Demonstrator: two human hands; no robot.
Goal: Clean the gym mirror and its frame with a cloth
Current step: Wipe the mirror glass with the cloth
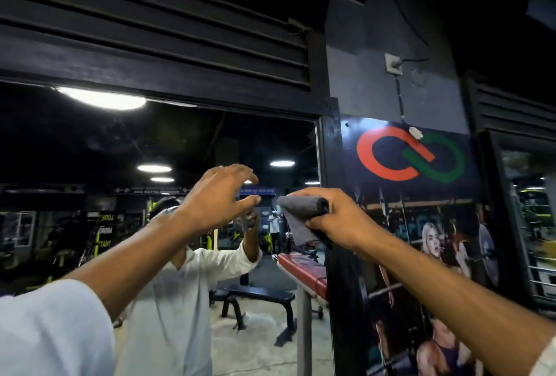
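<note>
While your right hand (340, 219) grips the bunched cloth (301, 213) by the mirror's (90, 150) three o'clock edge, your left hand (222, 195) hovers empty, fingers loosely spread. Flatten the cloth, then wipe up the frame (326, 165) toward twelve.

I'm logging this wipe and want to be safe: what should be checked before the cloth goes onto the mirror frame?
1. Hold on cloth: ok, right hand grips it.
2. Free left hand: ok, holds nothing.
3. Contact of cloth with mirror frame: cannot tell.
4. Flat spread of cloth: not ok, bunched, one corner hanging.
5. Smears on mirror glass: cannot tell.
</note>
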